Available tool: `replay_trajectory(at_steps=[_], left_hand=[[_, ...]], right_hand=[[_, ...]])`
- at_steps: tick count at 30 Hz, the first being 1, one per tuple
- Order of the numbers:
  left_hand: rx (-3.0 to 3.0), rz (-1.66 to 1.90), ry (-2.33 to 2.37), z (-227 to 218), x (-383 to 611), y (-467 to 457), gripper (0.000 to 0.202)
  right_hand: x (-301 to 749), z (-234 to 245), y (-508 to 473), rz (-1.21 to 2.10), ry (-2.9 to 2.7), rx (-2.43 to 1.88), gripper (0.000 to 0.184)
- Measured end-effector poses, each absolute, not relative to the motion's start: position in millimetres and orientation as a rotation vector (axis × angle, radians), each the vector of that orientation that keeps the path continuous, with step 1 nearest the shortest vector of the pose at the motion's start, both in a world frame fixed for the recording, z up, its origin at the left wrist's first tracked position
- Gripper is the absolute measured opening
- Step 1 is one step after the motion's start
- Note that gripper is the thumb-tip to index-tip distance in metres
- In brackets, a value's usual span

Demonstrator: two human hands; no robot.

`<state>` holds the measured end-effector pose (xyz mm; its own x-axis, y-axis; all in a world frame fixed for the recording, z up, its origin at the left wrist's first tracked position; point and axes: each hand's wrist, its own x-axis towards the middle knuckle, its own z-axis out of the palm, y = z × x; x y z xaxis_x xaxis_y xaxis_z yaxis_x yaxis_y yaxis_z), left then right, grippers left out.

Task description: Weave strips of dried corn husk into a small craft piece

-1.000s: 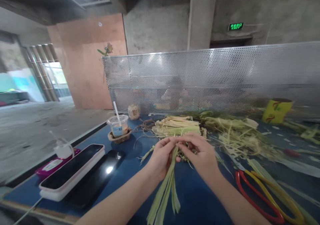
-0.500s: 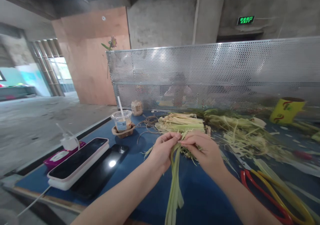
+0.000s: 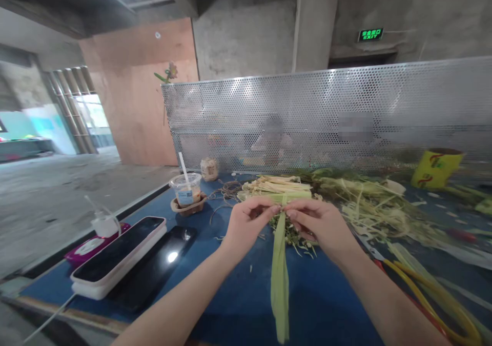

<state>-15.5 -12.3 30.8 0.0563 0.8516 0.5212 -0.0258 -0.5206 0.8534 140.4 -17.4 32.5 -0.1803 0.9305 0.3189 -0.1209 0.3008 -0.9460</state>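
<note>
My left hand [image 3: 246,225] and my right hand [image 3: 321,223] meet above the blue table [image 3: 238,305], each pinching the top end of a long pale green leaf strip [image 3: 280,274]. The strip hangs straight down from my fingertips toward me. A small clump of green scraps [image 3: 292,236] lies on the table just under my hands. Behind them rests a tidy bundle of cut pale stalks [image 3: 279,189].
A loose heap of leaf trimmings [image 3: 369,207] spreads at the right, with red and yellow handled shears [image 3: 426,289] near the right edge. At the left lie a phone in a white case [image 3: 119,256], a dark phone [image 3: 154,269], a plastic cup with straw [image 3: 187,192] and twine [image 3: 226,188]. A perforated metal screen [image 3: 326,120] backs the table, with a person behind it.
The several strips spread under my left hand a second ago are now gathered into one narrow strip hanging straight down. Both hands have risen slightly and pinch its top.
</note>
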Motion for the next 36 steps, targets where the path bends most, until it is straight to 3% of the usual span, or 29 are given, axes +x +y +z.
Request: replay_trajectory(at_steps=[6, 11, 15, 21, 26, 31, 36], left_hand=[[1.505, 1.543, 0.839, 27, -11, -12, 0.007], [1.444, 1.516, 0.852, 27, -8, -14, 0.008], [1.443, 1.509, 0.852, 28, -6, -15, 0.007], [1.975, 1.717, 0.903, 33, -13, -23, 0.011], [2.505, 1.786, 0.502, 36, -23, -21, 0.023], [2.427, 1.686, 0.220, 42, -27, -18, 0.060], [2.362, 1.529, 0.182, 50, -27, -21, 0.080]], right_hand=[[140, 30, -15, 1.134, -1.363, -0.770, 0.016], [141, 31, -17, 0.770, -1.491, -0.633, 0.001], [140, 32, -20, 0.583, -1.597, -0.681, 0.006], [140, 36, -22, 0.922, -1.498, -0.769, 0.044], [151, 46, -27, 1.092, -1.578, -0.782, 0.049], [158, 50, -30, 1.214, -1.699, -0.629, 0.056], [158, 56, -36, 1.431, -1.777, -0.526, 0.063]])
